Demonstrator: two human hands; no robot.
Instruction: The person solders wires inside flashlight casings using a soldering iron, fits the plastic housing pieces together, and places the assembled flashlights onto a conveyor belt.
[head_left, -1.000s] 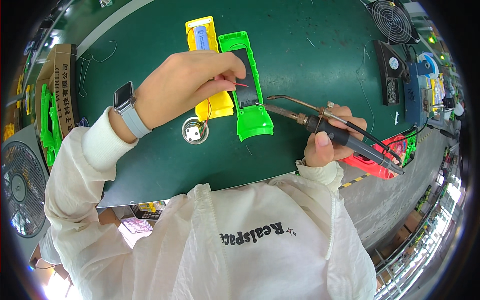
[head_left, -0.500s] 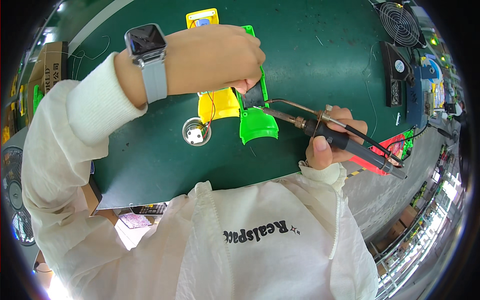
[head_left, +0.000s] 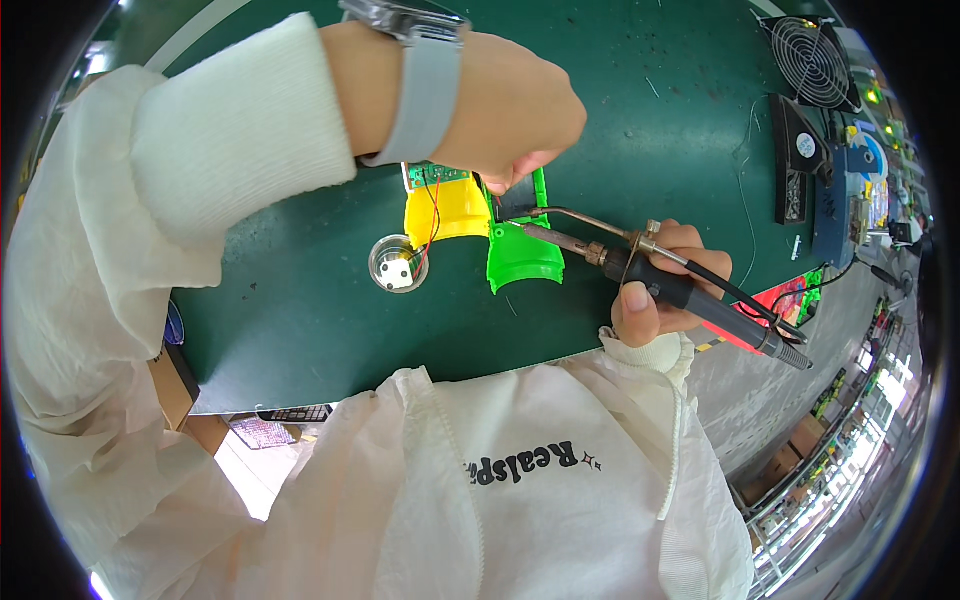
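My right hand (head_left: 660,290) is wrapped around the dark handle of a soldering iron (head_left: 700,297), which has a thin solder-feed tube (head_left: 585,219) along it. The iron's tip reaches a green plastic housing half (head_left: 525,265). Over that housing my left hand (head_left: 515,110) is bent down, its fingers pinched on what looks like a thin red wire (head_left: 498,200); the hand hides the far part. Against the green half lies a yellow housing half (head_left: 455,212) with a green circuit board (head_left: 445,176). Wires run from it to a white part (head_left: 397,274) in a round clear cup (head_left: 374,262).
At the far right of the green mat stand a fan with a round grille (head_left: 808,60), a black stand (head_left: 790,165) and a blue box (head_left: 832,215). A red bin (head_left: 770,297) sits beyond the right edge. A loose thin wire (head_left: 741,180) lies on the mat.
My left hand and forearm have shifted right and turned, with the fingertips staying low over the green half. The right hand with the soldering iron is nearly still.
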